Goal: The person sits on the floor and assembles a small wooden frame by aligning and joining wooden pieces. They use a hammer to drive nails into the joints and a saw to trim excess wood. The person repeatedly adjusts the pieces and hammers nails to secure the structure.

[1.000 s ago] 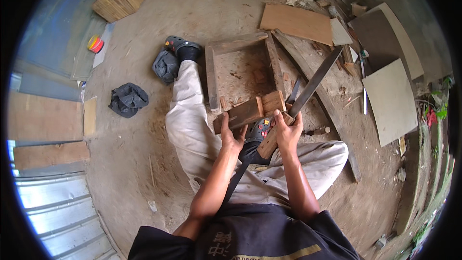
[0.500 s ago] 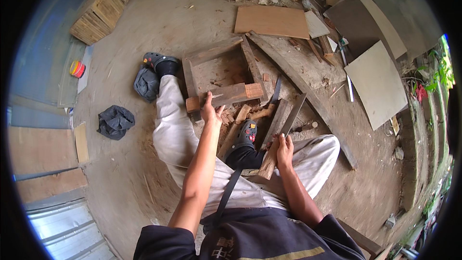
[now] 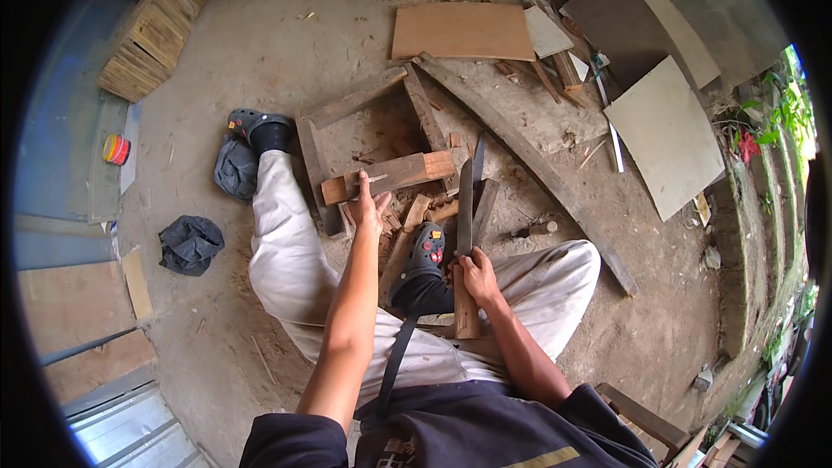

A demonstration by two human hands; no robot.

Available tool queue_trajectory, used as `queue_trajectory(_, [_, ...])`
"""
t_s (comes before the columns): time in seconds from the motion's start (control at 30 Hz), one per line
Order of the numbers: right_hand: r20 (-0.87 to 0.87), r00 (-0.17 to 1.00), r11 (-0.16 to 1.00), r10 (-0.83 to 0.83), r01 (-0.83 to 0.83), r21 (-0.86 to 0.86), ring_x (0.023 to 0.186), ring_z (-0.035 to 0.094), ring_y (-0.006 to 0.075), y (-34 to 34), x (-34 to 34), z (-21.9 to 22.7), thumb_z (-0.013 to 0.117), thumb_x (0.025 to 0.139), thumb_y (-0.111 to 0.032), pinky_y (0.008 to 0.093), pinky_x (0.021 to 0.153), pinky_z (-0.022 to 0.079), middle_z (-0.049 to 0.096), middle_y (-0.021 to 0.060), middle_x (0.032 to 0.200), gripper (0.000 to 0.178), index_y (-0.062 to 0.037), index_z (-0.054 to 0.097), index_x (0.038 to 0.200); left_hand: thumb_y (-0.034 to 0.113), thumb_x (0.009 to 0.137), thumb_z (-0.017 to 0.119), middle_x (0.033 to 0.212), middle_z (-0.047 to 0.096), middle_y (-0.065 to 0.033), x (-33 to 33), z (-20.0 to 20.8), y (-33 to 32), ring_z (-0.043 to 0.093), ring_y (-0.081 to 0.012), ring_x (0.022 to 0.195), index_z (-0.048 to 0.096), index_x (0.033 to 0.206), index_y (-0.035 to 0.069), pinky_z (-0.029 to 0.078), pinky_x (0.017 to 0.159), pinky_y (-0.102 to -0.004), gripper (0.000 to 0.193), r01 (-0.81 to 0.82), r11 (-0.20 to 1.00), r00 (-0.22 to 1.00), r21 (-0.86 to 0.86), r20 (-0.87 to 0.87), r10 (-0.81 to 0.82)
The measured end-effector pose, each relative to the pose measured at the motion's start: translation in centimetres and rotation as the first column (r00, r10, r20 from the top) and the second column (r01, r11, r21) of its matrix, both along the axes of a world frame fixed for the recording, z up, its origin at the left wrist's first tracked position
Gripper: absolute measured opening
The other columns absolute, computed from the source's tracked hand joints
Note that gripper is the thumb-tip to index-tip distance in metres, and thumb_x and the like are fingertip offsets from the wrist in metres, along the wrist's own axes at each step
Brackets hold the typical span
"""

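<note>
My left hand (image 3: 367, 210) holds a short wooden bar (image 3: 394, 175) with brown ends and a dark middle. One finger lies against the bar's face; the other fingers are bent below it, partly hidden. That bar crosses the near side of a dark wooden frame (image 3: 309, 152) on the ground. Between my knees, my right hand (image 3: 477, 276) grips a long narrow wooden strip (image 3: 465, 316), dark toward its far end and brown at its near end. Its far part points away from me, beside the dark blade of a saw (image 3: 479, 156).
A long plank (image 3: 529, 160) slants across the ground to the right. Loose wood pieces (image 3: 407, 234) lie around my shoe (image 3: 426, 251). Flat boards (image 3: 667, 134) lie at the far right. A crumpled black cloth or bag (image 3: 191, 244) and a red-yellow container (image 3: 116, 149) are on the left.
The strip in my right hand has swung from slanting right to nearly straight ahead, and that hand has moved left. My left hand stays on the bar; the whole view has shifted slightly.
</note>
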State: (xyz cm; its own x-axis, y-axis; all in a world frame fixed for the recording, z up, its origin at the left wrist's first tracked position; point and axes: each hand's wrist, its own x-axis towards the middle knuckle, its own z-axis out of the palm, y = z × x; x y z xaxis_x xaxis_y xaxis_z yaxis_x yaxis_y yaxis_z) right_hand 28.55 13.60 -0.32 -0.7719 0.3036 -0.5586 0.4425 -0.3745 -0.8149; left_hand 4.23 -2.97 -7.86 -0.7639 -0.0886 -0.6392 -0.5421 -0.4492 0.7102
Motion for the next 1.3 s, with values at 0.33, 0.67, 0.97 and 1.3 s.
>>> queue_trajectory(0.33, [-0.015,0.998,0.808,0.056,-0.036,0.588,0.065,0.067,0.0289,1.1,-7.5,-2.9,0.058,0.105,-0.028,0.0446,0.060,0.052,0.066,0.0175,0.073,0.028,-0.0003,0.051,0.102,0.034,0.070,0.093,0.121,0.063,-0.0090,0.2,7.4,1.3,0.061,-0.0262,0.115,0.060,0.117,0.007,0.046,0.098,-0.0530,0.064,-0.209,0.327,0.363,-0.922,-0.383,-0.849])
queue_trajectory(0.67, [0.039,0.997,0.783,0.062,-0.072,0.617,0.075,0.068,0.0478,1.5,-9.7,-2.2,0.059,0.103,-0.025,0.0504,0.063,0.051,0.066,0.0263,0.074,0.027,0.0001,0.050,0.097,0.029,0.067,0.090,0.124,0.060,-0.0100,-3.1,6.7,4.1,0.057,-0.0293,0.123,0.052,0.124,0.012,0.041,0.101,-0.0495,0.071,-0.006,-0.414,0.336,-0.910,0.388,-0.858])
queue_trajectory(0.97, [0.059,0.979,0.703,0.195,-0.181,0.687,0.057,0.065,0.0262,1.3,-9.5,-4.7,0.057,0.105,-0.019,0.0409,0.054,0.049,0.064,0.0160,0.066,0.023,0.0002,0.049,0.095,0.028,0.067,0.090,0.123,0.060,-0.0116,-3.3,6.8,4.1,0.058,-0.0302,0.121,0.053,0.123,0.011,0.042,0.100,-0.0493,0.069,0.001,-0.419,0.337,-0.908,0.395,-0.855])
queue_trajectory(1.3, [0.099,0.968,0.825,0.230,-0.248,0.508,0.062,0.069,0.0370,0.1,-8.9,-1.6,0.056,0.105,-0.020,0.0460,0.056,0.051,0.065,0.0218,0.068,0.024,0.0031,0.050,0.101,0.015,0.073,0.076,0.125,0.059,-0.0144,-4.2,7.6,4.1,0.055,-0.0316,0.126,0.050,0.124,0.008,0.040,0.107,-0.0524,0.057,0.077,-0.442,0.286,-0.894,0.444,-0.849])
